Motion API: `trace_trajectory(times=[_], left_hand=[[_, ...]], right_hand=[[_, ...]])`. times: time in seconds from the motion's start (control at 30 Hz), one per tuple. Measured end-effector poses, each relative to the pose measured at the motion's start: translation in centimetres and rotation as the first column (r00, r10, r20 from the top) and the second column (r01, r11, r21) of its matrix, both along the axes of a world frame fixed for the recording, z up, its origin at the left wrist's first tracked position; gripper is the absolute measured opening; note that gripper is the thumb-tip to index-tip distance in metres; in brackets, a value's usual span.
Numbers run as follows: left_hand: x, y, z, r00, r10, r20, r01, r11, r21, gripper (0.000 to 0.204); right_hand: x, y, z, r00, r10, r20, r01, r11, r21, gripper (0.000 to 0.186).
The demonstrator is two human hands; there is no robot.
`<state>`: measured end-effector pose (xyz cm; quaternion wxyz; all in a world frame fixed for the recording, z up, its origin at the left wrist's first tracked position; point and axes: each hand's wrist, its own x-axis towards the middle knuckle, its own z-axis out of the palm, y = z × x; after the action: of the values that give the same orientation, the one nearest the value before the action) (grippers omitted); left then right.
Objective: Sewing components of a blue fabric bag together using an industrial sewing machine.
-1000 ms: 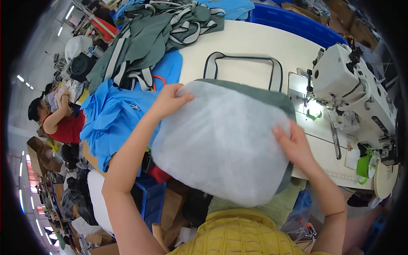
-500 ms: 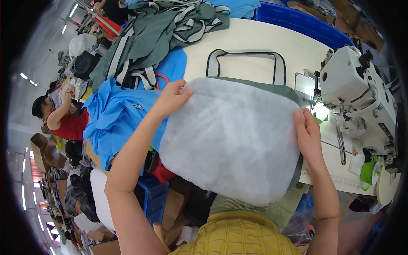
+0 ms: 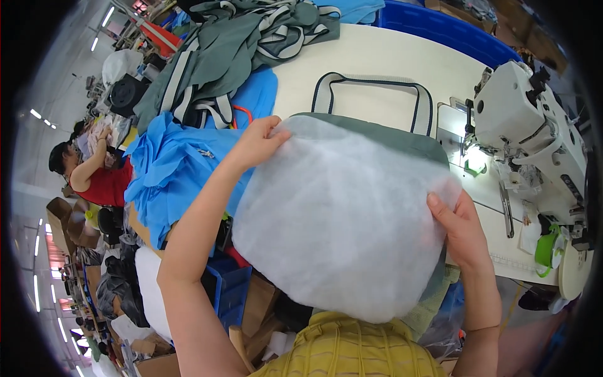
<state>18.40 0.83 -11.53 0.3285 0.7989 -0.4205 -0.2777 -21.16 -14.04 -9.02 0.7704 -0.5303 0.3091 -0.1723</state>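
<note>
A white padded sheet (image 3: 342, 220) is held up in the middle of the frame, laid over a grey-green bag panel (image 3: 383, 133) whose upper edge shows above it. The left hand (image 3: 259, 142) is clenched on the sheet's upper left corner, thumb on top; the right hand (image 3: 461, 229) grips its right edge, fingers pressed to the front face. One dark-edged looped handle (image 3: 374, 88) is seen above the panel, lying on the cream table (image 3: 389, 53).

One white sewing machine (image 3: 534, 125) stands at the right of the frame, its lamp lit over the needle area. One green cup-like object (image 3: 546, 246) sits on the table at the lower right (what it contains cannot be told). One blue bin (image 3: 440, 26) is seen along the table's far edge at the top.

At the upper left, a pile of grey-green striped fabric (image 3: 232, 47) lies beside a heap of blue cloth (image 3: 176, 169). Brown cardboard boxes (image 3: 63, 217) are stacked at the far left (their number cannot be counted surely), and no label on them can be made out. One other person (image 3: 94, 176), in a red top, is seated at the left edge.
</note>
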Motion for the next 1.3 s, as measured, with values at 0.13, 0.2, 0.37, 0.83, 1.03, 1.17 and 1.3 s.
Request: trace_trajectory(times=[0.13, 0.2, 0.37, 0.83, 1.03, 1.17, 1.3], left_hand=[[-0.7, -0.5, 0.6, 0.999, 0.01, 0.047, -0.011, 0.999, 0.031, 0.026], [-1.0, -0.8, 0.5, 0.999, 0.017, 0.043, -0.018, 1.0, 0.026, 0.026], [-0.6, -1.0, 1.3, 0.996, 0.053, 0.073, -0.057, 0.997, 0.043, 0.026], [-0.6, -0.3, -0.6, 0.986, -0.011, 0.166, 0.008, 1.0, 0.015, 0.031], [0.4, -0.3, -1.5, 0.982, 0.005, 0.186, -0.004, 1.0, -0.009, 0.028], [0.5, -0.6, -1.6, 0.995, 0.04, 0.096, -0.035, 0.998, -0.053, 0.023], [0.2, -0.7, -1.1, 0.998, 0.04, 0.046, -0.037, 0.998, -0.059, 0.02]], right_hand=[[-1.3, -1.6, -0.1, 0.885, -0.165, -0.436, -0.186, 0.733, -0.655, 0.041], [-1.7, -2.9, -2.3, 0.937, -0.119, -0.328, -0.128, 0.756, -0.642, 0.042], [-0.9, -4.0, -2.1, 0.987, -0.118, -0.106, 0.103, 0.986, -0.131, 0.046], [-1.7, 4.3, 2.7, 0.989, -0.002, -0.147, 0.111, 0.664, 0.74, 0.037], [-4.5, -1.4, 1.7, 0.926, 0.209, -0.314, -0.253, 0.961, -0.108, 0.034], [-4.1, -4.2, 1.8, 0.913, 0.187, -0.363, -0.383, 0.703, -0.6, 0.05], [-0.4, -5.3, 0.5, 0.966, -0.066, -0.251, -0.102, 0.792, -0.602, 0.047]])
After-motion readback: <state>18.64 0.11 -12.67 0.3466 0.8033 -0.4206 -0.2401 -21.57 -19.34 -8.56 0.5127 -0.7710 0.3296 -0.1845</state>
